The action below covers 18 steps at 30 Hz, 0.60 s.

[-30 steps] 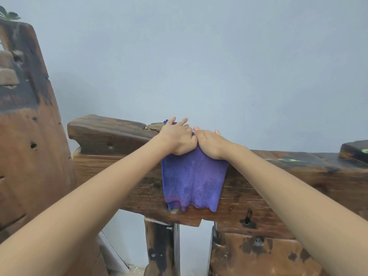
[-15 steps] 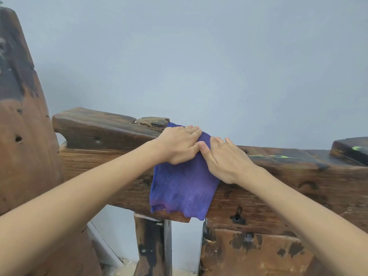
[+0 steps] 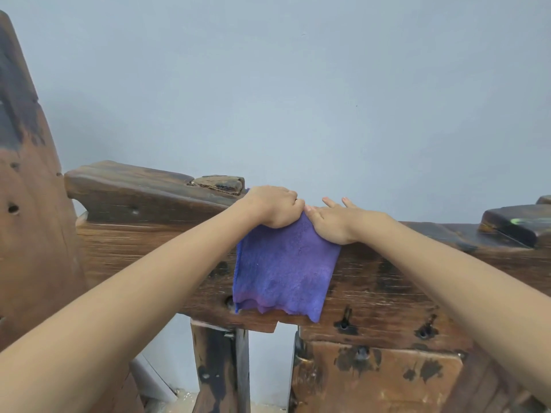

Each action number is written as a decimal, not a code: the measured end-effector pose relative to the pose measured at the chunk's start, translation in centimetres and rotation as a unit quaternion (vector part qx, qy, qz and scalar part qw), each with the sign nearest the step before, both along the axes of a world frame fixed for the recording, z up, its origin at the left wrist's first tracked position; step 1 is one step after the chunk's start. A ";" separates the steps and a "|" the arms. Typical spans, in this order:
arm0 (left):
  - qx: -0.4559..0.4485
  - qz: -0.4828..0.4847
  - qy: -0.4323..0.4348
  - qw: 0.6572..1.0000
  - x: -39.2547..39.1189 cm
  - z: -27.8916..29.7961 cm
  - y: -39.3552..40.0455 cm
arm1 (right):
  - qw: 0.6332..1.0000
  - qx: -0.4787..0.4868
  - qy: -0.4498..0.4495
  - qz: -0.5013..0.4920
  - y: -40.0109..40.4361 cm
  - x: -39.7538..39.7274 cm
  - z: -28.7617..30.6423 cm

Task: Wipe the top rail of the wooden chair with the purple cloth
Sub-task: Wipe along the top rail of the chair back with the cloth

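The purple cloth [image 3: 283, 272] is draped over the top rail [image 3: 396, 272] of the wooden chair [image 3: 372, 374], its upper edge pinned on the rail's top and most of it hanging down the near face, with the ragged lower hem reaching the rail's bottom edge. The left hand [image 3: 272, 207] is laid on the cloth's upper left part, just right of a raised, worn block [image 3: 219, 183] on the rail; its grip is curled closed onto the cloth, knuckles up. The right hand [image 3: 334, 222] is set just beside it — the two are touching at the thumb side — and is pressed flat on the cloth's upper right corner, fingers [image 3: 331, 202] extended toward the far edge, so the cloth is held down under the palm rather than pinched. Both bare forearms are stretched in from the near corners. A second raised block [image 3: 512, 223] is seen at the right end of the rail. A tall wooden slab [image 3: 32, 234] stands at the left, and a pale grey-blue wall [image 3: 298, 84] fills the far side.
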<state>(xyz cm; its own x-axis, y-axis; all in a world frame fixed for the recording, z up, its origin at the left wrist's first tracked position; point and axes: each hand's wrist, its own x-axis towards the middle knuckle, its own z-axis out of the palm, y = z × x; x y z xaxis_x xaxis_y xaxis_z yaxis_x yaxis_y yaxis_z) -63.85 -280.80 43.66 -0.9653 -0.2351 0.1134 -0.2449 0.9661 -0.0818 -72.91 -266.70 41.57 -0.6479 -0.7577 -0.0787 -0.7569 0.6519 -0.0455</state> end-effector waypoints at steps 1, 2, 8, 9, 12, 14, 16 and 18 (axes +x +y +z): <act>-0.005 -0.005 0.019 1.000 0.3 -0.2 0.1 | 1.000 -0.001 0.006 -0.001 0.4 0.1 -0.1; -0.011 -0.014 0.039 0.999 0.8 -0.5 0.3 | 1.000 -0.002 0.016 -0.002 1.0 0.2 -0.2; 0.005 -0.046 0.086 0.995 2.6 -1.2 1.8 | 0.998 0.024 0.051 -0.016 5.0 1.4 -0.3; 0.003 -0.047 0.092 0.995 2.6 -1.3 2.2 | 0.998 0.034 0.054 -0.024 5.5 1.6 0.0; -0.041 -0.033 0.101 0.994 2.5 -1.6 2.8 | 0.990 0.081 0.073 -0.084 5.9 2.2 1.4; -0.048 -0.014 0.097 0.994 2.2 -1.6 2.8 | 0.986 0.071 0.064 -0.135 4.6 2.8 2.3; -0.029 -0.012 0.080 0.996 1.6 -1.1 2.5 | 0.993 -0.035 0.006 -0.113 2.5 3.9 2.3; 0.000 -0.018 0.054 0.998 1.1 -0.2 2.0 | 0.981 -0.178 -0.054 -0.061 0.8 5.1 1.2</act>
